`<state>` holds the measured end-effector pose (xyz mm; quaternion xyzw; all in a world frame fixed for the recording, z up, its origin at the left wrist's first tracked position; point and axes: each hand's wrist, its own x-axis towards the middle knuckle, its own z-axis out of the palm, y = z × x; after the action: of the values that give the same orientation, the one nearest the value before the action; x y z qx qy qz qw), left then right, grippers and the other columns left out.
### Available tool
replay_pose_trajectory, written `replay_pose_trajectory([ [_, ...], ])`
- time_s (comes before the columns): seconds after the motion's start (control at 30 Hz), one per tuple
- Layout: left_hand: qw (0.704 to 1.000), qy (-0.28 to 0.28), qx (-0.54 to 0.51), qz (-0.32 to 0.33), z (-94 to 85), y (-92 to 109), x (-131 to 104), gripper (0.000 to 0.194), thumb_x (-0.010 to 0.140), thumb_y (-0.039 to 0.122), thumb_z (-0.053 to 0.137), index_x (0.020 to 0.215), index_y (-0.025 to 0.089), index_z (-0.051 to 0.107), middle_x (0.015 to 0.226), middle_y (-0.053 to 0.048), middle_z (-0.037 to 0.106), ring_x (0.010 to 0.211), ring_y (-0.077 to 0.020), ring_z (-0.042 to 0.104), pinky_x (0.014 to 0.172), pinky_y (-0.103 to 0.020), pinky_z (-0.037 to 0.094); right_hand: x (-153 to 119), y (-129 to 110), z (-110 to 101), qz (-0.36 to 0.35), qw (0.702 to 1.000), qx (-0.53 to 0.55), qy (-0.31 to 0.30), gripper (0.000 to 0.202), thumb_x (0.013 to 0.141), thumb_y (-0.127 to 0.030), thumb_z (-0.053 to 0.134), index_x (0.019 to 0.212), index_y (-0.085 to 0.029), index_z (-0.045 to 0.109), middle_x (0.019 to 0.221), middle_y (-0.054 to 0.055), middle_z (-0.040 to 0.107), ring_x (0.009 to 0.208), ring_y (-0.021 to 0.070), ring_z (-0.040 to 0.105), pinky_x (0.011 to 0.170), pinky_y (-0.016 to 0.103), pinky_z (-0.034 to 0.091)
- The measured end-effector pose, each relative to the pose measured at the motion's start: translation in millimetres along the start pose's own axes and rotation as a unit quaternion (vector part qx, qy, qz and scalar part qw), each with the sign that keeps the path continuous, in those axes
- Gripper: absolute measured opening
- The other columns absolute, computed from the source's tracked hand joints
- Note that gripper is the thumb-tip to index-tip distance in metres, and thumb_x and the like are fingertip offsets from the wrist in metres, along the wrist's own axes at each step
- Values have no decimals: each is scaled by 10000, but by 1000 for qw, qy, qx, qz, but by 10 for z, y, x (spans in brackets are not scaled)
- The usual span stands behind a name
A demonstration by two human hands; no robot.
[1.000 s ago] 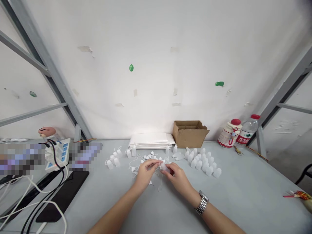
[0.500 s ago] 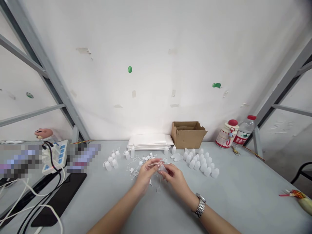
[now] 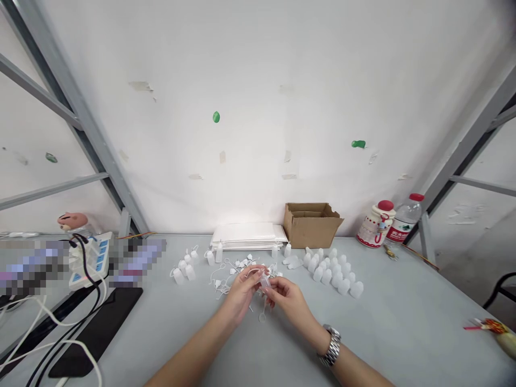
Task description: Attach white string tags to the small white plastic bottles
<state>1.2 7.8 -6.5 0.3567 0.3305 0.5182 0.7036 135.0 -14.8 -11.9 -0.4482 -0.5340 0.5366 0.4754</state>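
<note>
Between my two hands is a small translucent plastic bottle (image 3: 265, 280). My left hand (image 3: 244, 290) pinches its upper end, where a white looped cap shows in part between the fingers. My right hand (image 3: 285, 294), with a metal watch on the wrist, grips the bottle's lower body from the right. Loose white caps with string loops (image 3: 220, 283) lie scattered behind and left of my hands; one loop (image 3: 262, 317) lies just below them. Capped bottles (image 3: 184, 269) stand in a group to the left, and a cluster of uncapped translucent bottles (image 3: 334, 271) stands to the right.
White flat packets (image 3: 245, 236) are stacked against the wall beside an open cardboard box (image 3: 312, 228). A decorated flask (image 3: 374, 226) and a water bottle (image 3: 405, 220) stand at the back right. A power strip (image 3: 92, 260), cables and a black slab (image 3: 99, 328) occupy the left.
The small bottle has turned more upright between my hands, and my right fingers have shifted lower on it. The things on the table have stayed put.
</note>
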Motion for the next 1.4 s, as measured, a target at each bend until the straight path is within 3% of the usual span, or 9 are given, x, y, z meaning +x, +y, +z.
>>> replay_pose_trajectory([
  [0.13,999,-11,-24,-18,-11,8,6,177,688,316,687,781,166,671,795,-34,630,688,-136,545,622,-259,391,-5,-14,9,0,1000,3,-2,344,657,-479,696,753,-154,639,595,-3,606,532,139,548,523,258,444],
  [0.33,998,-27,-35,-33,-37,25,7,225,697,283,666,881,155,687,827,-54,644,792,-168,565,737,-283,412,9,-3,-11,-14,1000,12,-6,363,687,-502,660,804,-158,660,597,-2,611,544,143,555,548,269,456],
  [0.67,995,-75,-40,-58,-25,83,-18,295,726,266,536,962,150,669,995,-98,656,1098,-252,490,834,-320,382,3,-21,-5,-31,1000,-5,0,356,699,-511,640,814,-175,670,672,4,636,570,149,562,583,284,465],
  [0.87,995,-73,-39,-58,-48,51,0,261,730,219,520,937,155,665,978,-83,652,998,-227,540,809,-314,387,-1,-10,-6,-28,1000,-5,-3,325,720,-472,638,821,-164,664,712,12,643,571,140,562,585,278,461],
  [1.4,996,-76,-24,-48,-38,61,-14,285,741,245,515,968,158,663,976,-89,663,1012,-229,538,838,-315,365,-6,27,-15,-53,994,-70,60,293,696,-444,667,813,-178,633,754,20,645,676,171,552,612,278,422],
])
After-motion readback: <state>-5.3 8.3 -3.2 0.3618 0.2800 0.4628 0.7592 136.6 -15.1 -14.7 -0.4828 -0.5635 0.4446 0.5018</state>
